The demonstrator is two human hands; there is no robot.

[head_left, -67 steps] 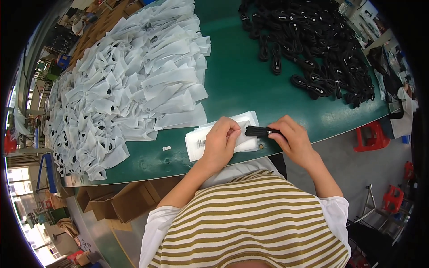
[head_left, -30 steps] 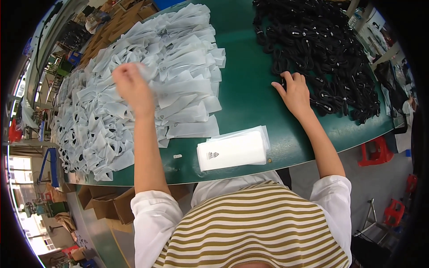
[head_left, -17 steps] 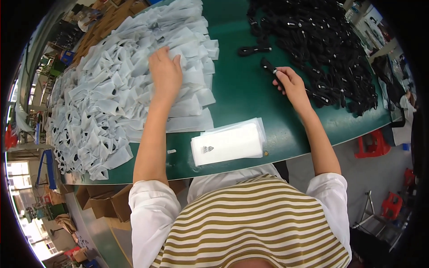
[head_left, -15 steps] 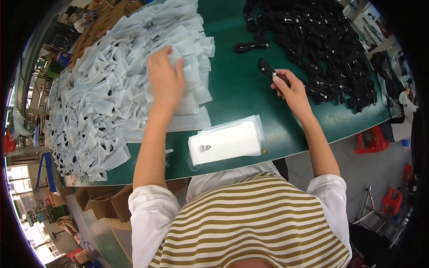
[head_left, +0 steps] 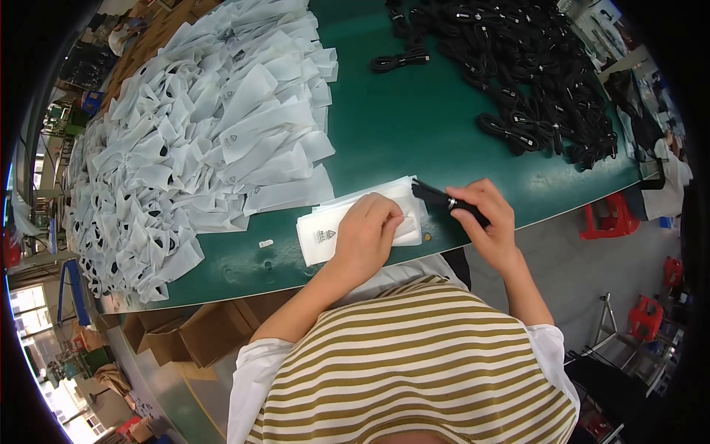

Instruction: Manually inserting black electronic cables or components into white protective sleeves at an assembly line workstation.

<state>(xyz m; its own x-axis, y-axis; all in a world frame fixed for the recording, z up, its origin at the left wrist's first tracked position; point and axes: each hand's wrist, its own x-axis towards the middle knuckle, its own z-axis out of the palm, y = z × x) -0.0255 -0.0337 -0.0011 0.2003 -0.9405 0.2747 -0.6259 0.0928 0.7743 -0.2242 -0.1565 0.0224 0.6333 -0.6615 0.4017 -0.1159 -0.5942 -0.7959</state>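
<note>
A short stack of frosted white plastic bags [head_left: 310,235] lies at the table's front edge. My left hand [head_left: 366,235] rests over it, thumb and fingers closed at the right end of the top bag, whose edge looks slightly lifted. Just right of the stack, my right hand [head_left: 484,222] grips a coiled black cable [head_left: 436,196]. The cable's far end points left and reaches over the bags' right end; its tip is close to the bag opening. Whether cable and bag touch I cannot tell.
Filled frosted bags [head_left: 185,133] are heaped across the table's left side. A pile of coiled black cables [head_left: 518,74] covers the far right, with one separate cable [head_left: 399,61] beside it. A small white piece [head_left: 266,243] lies left of the stack. Cardboard boxes [head_left: 214,333] stand below the table.
My left hand has come from above the bag heap down to the stack and closed on the top bag. My right hand has brought the cable nearer, beside the stack.
</note>
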